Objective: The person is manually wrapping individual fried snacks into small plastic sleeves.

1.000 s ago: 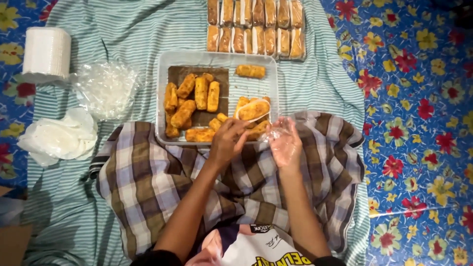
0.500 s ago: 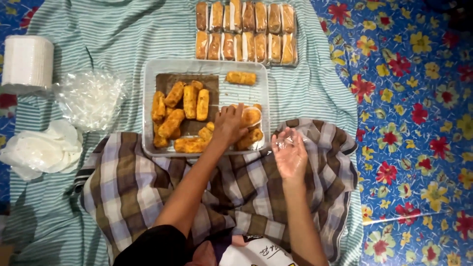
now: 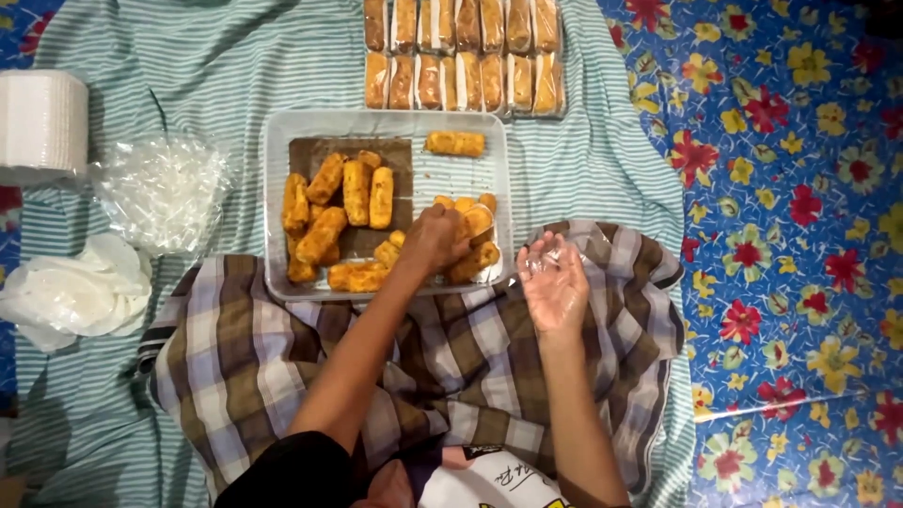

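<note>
A white roll of stacked wrappers (image 3: pixel 42 124) is lying at the left edge of the striped green cloth (image 3: pixel 188 56), with a crumpled heap of clear plastic bags (image 3: pixel 162 191) beside it and a pile of white sheets (image 3: pixel 71 293) nearer the person. In the middle a pale rectangular tray (image 3: pixel 388 124) is resting at the edge of the checked cloth (image 3: pixel 245 357) over the lap, and golden fried rolls (image 3: pixel 343 202) are piled in it on brown paper. The left hand (image 3: pixel 435 240) is being closed over a fried roll (image 3: pixel 470 226) at the tray's near right corner, fingers curled round it. The right hand (image 3: pixel 553 282) is being held palm up just off that corner, fingers loosely spread, with a thin clear plastic wrapper (image 3: pixel 546 256) lying across them. At the cloth's far edge, two rows of rolls wrapped in clear plastic (image 3: pixel 466 52) are lined up.
</note>
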